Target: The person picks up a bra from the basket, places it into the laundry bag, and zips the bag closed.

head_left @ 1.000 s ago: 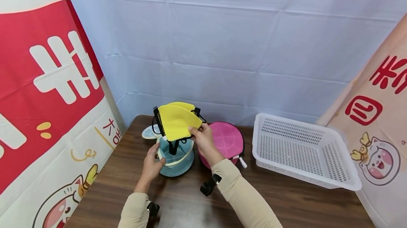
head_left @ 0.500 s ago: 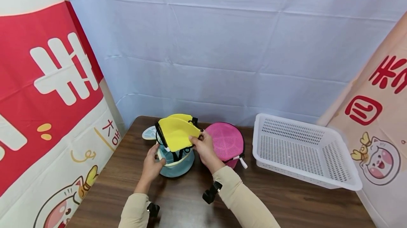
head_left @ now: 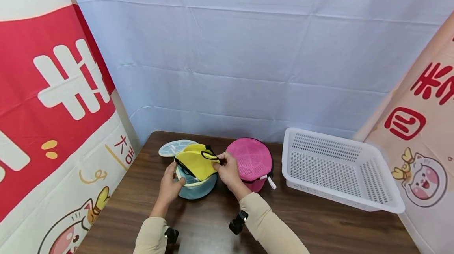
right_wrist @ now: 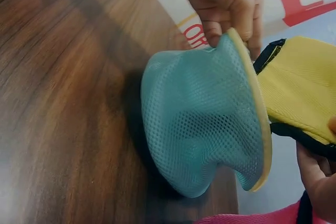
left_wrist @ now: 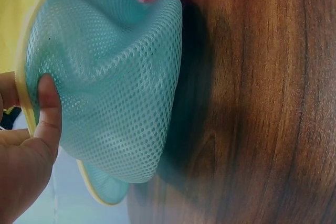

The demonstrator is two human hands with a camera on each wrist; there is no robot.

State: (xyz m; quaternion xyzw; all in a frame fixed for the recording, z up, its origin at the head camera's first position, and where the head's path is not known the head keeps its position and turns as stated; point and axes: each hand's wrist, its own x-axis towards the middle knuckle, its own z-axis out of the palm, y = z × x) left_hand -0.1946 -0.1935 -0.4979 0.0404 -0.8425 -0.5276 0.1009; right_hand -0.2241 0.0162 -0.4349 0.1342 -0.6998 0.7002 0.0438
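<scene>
A teal mesh laundry bag (head_left: 198, 190) with a pale yellow zip rim stands on the table, its round lid (head_left: 173, 147) folded back behind it. My left hand (head_left: 170, 185) pinches the bag's rim, thumb outside and fingers inside. My right hand (head_left: 228, 170) pinches the right edge of a folded yellow fabric piece (head_left: 198, 159) with black trim and thin black straps. The piece's lower left end dips into the bag's mouth; its upper part sticks out above the rim. In the right wrist view, the yellow fabric (right_wrist: 299, 87) overlaps the zip rim.
Right beside my right hand sits a pink mesh bag (head_left: 250, 157), its white zip pull hanging in front. A white perforated plastic basket (head_left: 340, 159) stands at the table's right. The wooden table (head_left: 205, 230) meets a pale blue cloth backdrop (head_left: 227, 69).
My right hand has lowered the yellow fabric piece from above the teal bag down into its mouth. More of the lid shows behind. My left hand stays at the rim.
</scene>
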